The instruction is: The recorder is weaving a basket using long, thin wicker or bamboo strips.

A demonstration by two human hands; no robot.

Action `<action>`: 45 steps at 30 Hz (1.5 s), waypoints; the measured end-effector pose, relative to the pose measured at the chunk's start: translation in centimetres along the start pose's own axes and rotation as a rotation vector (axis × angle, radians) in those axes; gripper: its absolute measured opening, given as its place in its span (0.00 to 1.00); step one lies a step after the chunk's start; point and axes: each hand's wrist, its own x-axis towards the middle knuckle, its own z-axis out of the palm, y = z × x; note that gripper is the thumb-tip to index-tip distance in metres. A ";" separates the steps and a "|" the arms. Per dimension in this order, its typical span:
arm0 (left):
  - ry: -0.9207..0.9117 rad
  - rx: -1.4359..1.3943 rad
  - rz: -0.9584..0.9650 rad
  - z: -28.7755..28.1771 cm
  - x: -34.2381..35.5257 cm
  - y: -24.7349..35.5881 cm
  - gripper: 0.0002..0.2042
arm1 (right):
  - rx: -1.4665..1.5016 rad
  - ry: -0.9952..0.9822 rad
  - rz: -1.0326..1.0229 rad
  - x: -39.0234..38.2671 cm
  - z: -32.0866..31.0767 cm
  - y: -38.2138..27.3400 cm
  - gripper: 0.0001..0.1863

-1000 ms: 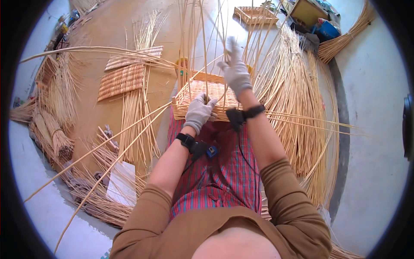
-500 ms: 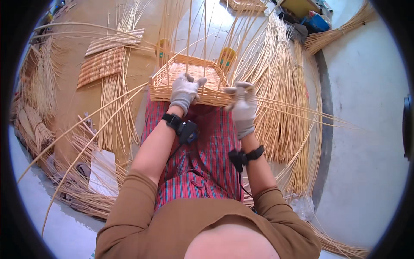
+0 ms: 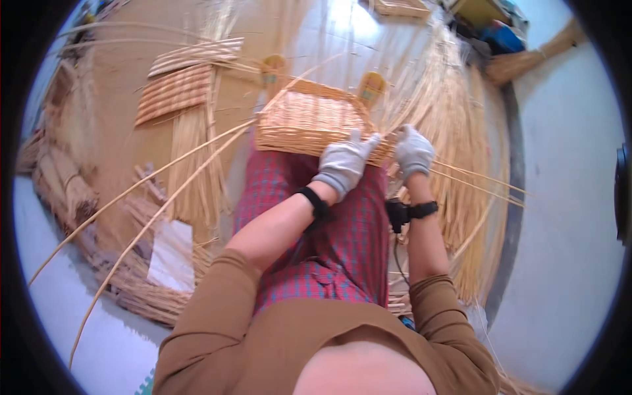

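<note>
A shallow rectangular wicker basket (image 3: 296,137) rests on my lap, with thin upright stakes rising from its rim. My left hand (image 3: 345,161), in a pale work glove, grips the near wall toward its right end, thumb and forefinger at the rim. Just beyond the right corner is my right hand (image 3: 415,153), also gloved, its fingers curled on a wicker strand; motion blur softens the grip. Long loose strands (image 3: 480,178) trail to the right past this hand. Two thicker canes (image 3: 151,171) stretch from the basket's left side toward the lower left.
Bundles of pale wicker rods (image 3: 454,184) lie on the floor at the right. Woven panels (image 3: 174,95) sit at the left above more rods. A white sheet (image 3: 171,257) lies at the lower left. Yellow slippers (image 3: 373,87) show behind the basket. Another tray (image 3: 400,8) is at the far edge.
My left hand has slid right along the near wall toward the corner. My right hand has risen slightly relative to the basket's corner. The whole view has shifted, placing the basket farther right.
</note>
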 end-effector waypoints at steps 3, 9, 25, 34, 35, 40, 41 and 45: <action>0.149 -0.313 0.124 -0.9 -2.5 -2.3 0.33 | 0.275 0.348 -0.157 -2.3 -0.5 -2.8 0.20; 0.219 -0.251 -0.016 -6.4 -11.1 -10.6 0.15 | 1.288 -0.085 -0.572 -5.1 -0.1 -15.9 0.19; 0.606 0.223 -0.391 -6.4 -5.1 -16.1 0.17 | 1.096 -0.261 0.365 14.0 11.1 -27.8 0.30; 0.502 0.021 -0.350 -6.9 -5.5 -17.9 0.17 | 1.283 0.243 -0.239 10.2 12.9 -28.7 0.11; 0.482 -0.013 -0.348 -6.9 -5.5 -18.1 0.17 | 1.304 0.239 -0.321 8.5 10.6 -28.7 0.10; 0.499 -0.060 -0.301 -7.1 -5.6 -19.0 0.15 | 1.653 0.188 -0.437 -0.3 2.7 -21.9 0.07; 0.458 -0.064 -0.282 -7.2 -5.6 -19.1 0.16 | 1.825 -0.001 -0.293 -1.7 2.7 -19.6 0.08; 0.440 -0.071 -0.315 -8.0 -5.4 -18.9 0.17 | 2.043 -0.162 -0.323 -4.6 6.2 -13.8 0.12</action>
